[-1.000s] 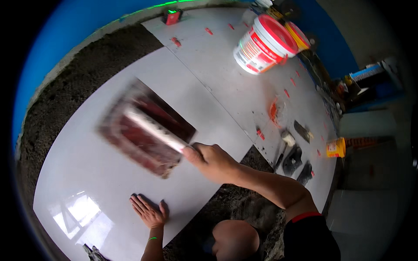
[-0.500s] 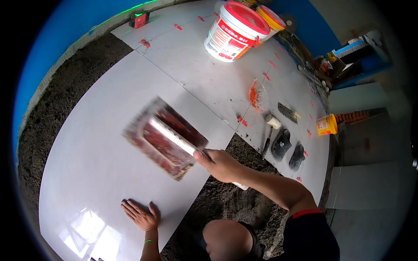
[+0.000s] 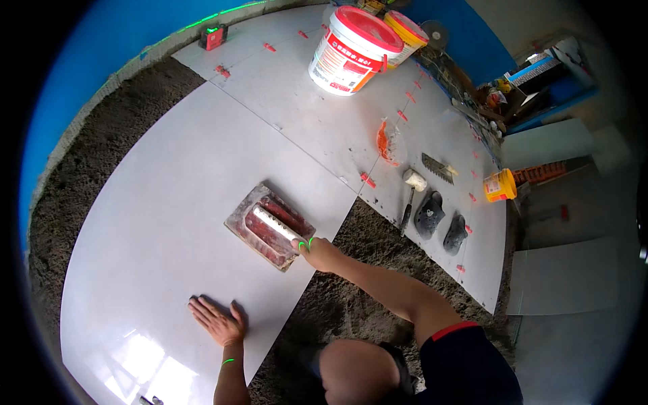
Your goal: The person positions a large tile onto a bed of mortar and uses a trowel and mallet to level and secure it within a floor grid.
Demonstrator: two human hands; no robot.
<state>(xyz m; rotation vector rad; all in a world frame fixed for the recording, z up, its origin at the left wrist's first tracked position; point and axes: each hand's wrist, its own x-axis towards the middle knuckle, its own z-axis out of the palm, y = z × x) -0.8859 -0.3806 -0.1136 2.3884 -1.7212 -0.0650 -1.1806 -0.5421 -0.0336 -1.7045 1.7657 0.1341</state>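
Observation:
A large pale glossy floor tile (image 3: 155, 223) lies in front of me. On it rests a rectangular tile tamper (image 3: 262, 243) with a worn red-brown block and a white handle. My right hand (image 3: 320, 254) is closed round the handle near the tile's right edge. My left hand (image 3: 217, 321) lies flat on the tile closer to me, fingers spread, holding nothing. Green laser light crosses my right thumb and left wrist.
Rough grey mortar (image 3: 364, 250) borders the tile. On tiles beyond it stand a white bucket (image 3: 347, 57) with a red lid, a red laser level (image 3: 214, 38), a white-headed mallet (image 3: 410, 196), a notched trowel (image 3: 437, 167), dark clogs (image 3: 429, 214) and red tile clips (image 3: 368, 179). A yellow tub (image 3: 500, 185) stands at right.
My right hand has brought the tamper down and slightly right; blurred above the tile before, it now rests sharp on it. My left hand stays in place. The view has shifted slightly.

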